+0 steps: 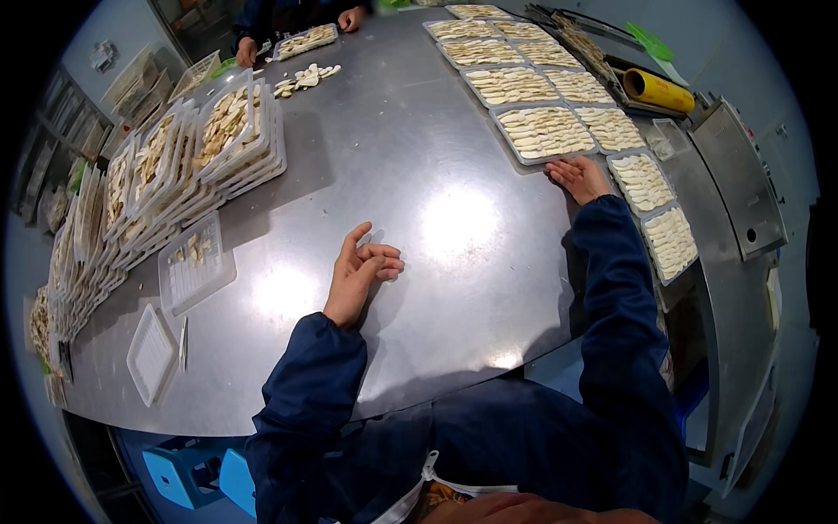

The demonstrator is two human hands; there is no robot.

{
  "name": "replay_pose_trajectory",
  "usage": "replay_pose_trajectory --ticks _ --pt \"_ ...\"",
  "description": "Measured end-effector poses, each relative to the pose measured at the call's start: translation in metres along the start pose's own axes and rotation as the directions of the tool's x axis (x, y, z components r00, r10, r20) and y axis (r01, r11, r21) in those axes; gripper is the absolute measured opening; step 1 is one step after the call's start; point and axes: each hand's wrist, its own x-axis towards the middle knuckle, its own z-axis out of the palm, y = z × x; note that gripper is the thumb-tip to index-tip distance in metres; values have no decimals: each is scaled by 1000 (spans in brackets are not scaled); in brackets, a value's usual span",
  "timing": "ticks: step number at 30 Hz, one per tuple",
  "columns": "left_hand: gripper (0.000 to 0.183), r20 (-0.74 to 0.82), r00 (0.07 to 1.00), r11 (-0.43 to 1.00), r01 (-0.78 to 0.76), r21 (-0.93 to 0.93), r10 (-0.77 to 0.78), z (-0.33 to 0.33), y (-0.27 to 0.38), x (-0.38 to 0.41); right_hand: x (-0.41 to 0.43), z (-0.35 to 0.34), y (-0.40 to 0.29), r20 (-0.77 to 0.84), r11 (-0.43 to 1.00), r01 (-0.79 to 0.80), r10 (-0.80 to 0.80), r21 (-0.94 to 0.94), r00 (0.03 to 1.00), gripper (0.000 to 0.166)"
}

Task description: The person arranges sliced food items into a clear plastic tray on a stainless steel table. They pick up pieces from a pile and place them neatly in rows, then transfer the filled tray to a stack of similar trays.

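Observation:
My left hand [362, 274] hovers over or rests on the metal table [393, 170], its fingers apart and nothing in them. To the right, my right hand [580, 178] reaches to the near edge of a clear plastic tray [546, 134] filled with rows of pale sliced pieces. Its fingertips are at the tray's rim; whether they grip it I cannot tell. Several similar filled trays [641, 182] stand in two columns along the table's right side. On the left lie a plastic tray [196, 262] with a few slices, an empty white tray [152, 357] and tweezers [183, 345].
Tall stacks of slice-filled trays [229, 131] line the left side. Across the table, another person's hand [351, 19] is beside a tray [306, 42], near loose slices [308, 80]. A wrapping machine [740, 177] with a yellow roll [661, 90] stands right. Blue stools [186, 475] are below.

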Motion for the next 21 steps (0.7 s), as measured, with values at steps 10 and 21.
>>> replay_pose_trajectory --ticks 10,21 --pt "55 18 999 999 -30 17 30 -11 -3 -12 -70 52 35 139 900 261 -226 -348 964 24" --pt "34 -145 981 986 -113 119 130 -93 12 -46 -88 247 89 691 782 435 -8 -446 723 23"
